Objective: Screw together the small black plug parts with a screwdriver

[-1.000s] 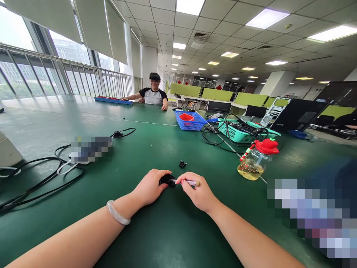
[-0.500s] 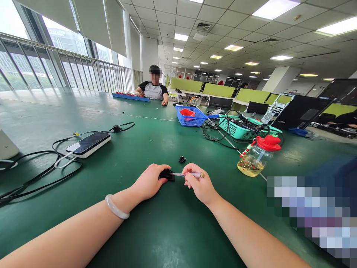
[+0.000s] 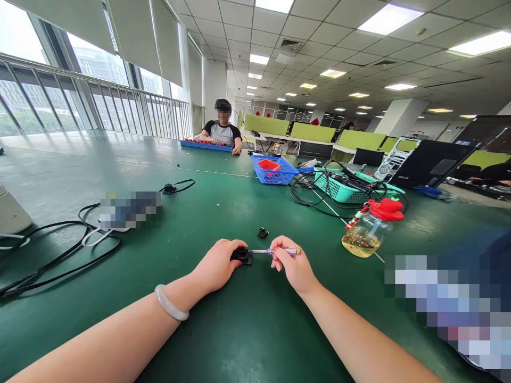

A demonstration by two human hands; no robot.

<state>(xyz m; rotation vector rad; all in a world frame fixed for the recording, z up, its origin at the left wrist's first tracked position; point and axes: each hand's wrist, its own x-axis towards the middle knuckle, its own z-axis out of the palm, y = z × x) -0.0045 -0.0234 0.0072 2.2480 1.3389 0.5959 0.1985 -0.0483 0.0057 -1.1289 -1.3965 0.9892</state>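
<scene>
My left hand (image 3: 217,264) is closed over a small black plastic part (image 3: 243,256) and presses it onto the green table (image 3: 239,330). A pale bangle sits on that wrist. My right hand (image 3: 293,266) pinches a thin clear-handled screwdriver (image 3: 275,251), held level, with its tip reaching into the black part. A second small black piece (image 3: 262,232) lies loose on the table just beyond both hands.
A clear bottle with a red lid (image 3: 369,229) stands to the right. Behind it are a blue basket (image 3: 274,171) and a teal basket with cables (image 3: 343,187). Black cables (image 3: 59,250) and a device lie at left. A person (image 3: 221,130) sits at the far end.
My right hand has slid a little to the right along the screwdriver, so more of the shaft shows between hand and black part. The left hand stays on the part.
</scene>
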